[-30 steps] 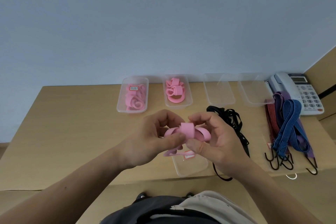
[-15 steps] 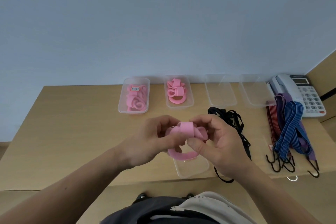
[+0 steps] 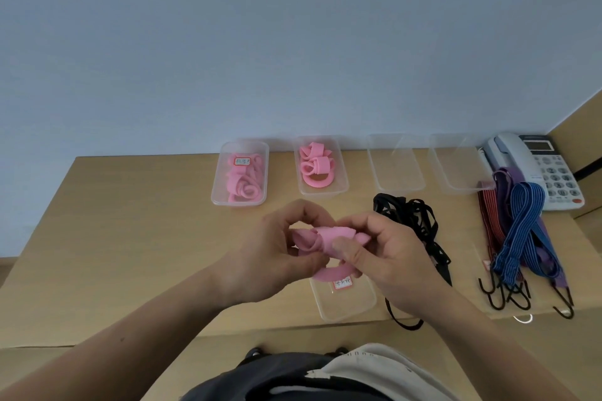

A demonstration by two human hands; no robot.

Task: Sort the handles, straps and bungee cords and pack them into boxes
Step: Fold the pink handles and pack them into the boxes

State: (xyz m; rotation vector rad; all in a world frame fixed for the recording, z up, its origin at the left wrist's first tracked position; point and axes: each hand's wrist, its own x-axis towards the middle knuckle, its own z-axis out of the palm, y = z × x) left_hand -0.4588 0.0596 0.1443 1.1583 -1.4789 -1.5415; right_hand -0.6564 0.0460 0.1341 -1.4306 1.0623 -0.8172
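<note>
Pink strap [image 3: 329, 236] flatter now between left hand [image 3: 270, 257] and right hand [image 3: 391, 257]

Looks like an office. Judged from a light wood-laminate tabletop [image 3: 130, 238] set against a bare pale-blue wall [image 3: 293, 42], from a grey desk telephone [image 3: 537, 166] with keypad and small display at the far right corner, and from a matching wood panel [image 3: 581, 137] rising just beside it.
</note>
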